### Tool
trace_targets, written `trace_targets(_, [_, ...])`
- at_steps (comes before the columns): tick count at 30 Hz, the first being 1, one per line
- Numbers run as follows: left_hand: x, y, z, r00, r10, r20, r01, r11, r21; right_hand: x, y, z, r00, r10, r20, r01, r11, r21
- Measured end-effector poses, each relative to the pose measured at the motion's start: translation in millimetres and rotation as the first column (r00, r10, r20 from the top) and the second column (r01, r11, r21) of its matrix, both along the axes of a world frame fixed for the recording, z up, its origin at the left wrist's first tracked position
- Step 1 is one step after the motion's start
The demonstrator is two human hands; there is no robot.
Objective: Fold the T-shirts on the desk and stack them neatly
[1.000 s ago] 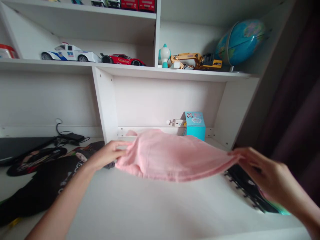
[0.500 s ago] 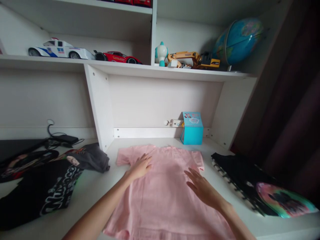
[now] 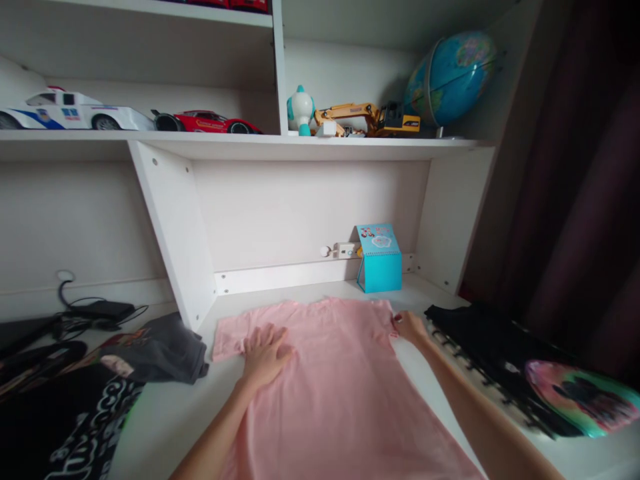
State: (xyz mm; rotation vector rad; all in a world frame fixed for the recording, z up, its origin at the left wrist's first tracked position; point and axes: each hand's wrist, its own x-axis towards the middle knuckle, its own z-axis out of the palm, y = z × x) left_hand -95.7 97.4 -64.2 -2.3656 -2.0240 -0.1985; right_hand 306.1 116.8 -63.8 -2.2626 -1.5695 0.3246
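Note:
A pink T-shirt (image 3: 330, 380) lies spread on the white desk, its neck edge towards the back wall and its lower part running out of view at the bottom. My left hand (image 3: 265, 353) rests flat on the shirt near the left sleeve, fingers spread. At the right sleeve, my right hand (image 3: 409, 325) has its fingers closed on the sleeve's outer edge. Part of the sleeve hem is hidden by those fingers.
Dark clothes (image 3: 65, 420) and a grey garment (image 3: 160, 350) lie at the left, beside a black power adapter (image 3: 107, 310). A black garment with a colourful print (image 3: 500, 353) lies right. A blue desk calendar (image 3: 383, 270) stands behind; toys and a globe (image 3: 455, 77) fill the shelf above.
My right hand has moved outwards from the shirt's body to the right sleeve and closed on its edge. My left hand has shifted towards the left sleeve. The view has turned slightly right.

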Motion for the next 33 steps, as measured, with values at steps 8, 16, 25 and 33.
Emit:
trace_targets(8, [-2.5,-0.1,-4.4,1.000,-0.012,0.013,0.012,1.000,0.028,-79.1,34.4,4.1,0.925,0.366,-0.099,-0.344,0.920,0.187])
trace_targets(16, [-1.9,-0.6,-3.9,0.999,-0.012,0.030,0.011,1.000,0.022,-95.9,31.6,-5.5,0.957,0.286,-0.043,-0.254,0.903,0.348])
trace_targets(25, [-0.4,0.9,-2.5,1.000,-0.012,0.028,0.013,1.000,-0.022,-96.8,15.4,2.0,0.991,0.102,0.091,-0.127,0.936,0.330])
trace_targets(33, [-1.0,-1.8,-2.5,0.998,-0.008,0.054,0.009,1.000,-0.007,-59.5,-9.8,23.0,0.959,-0.171,0.225,0.077,0.924,0.376])
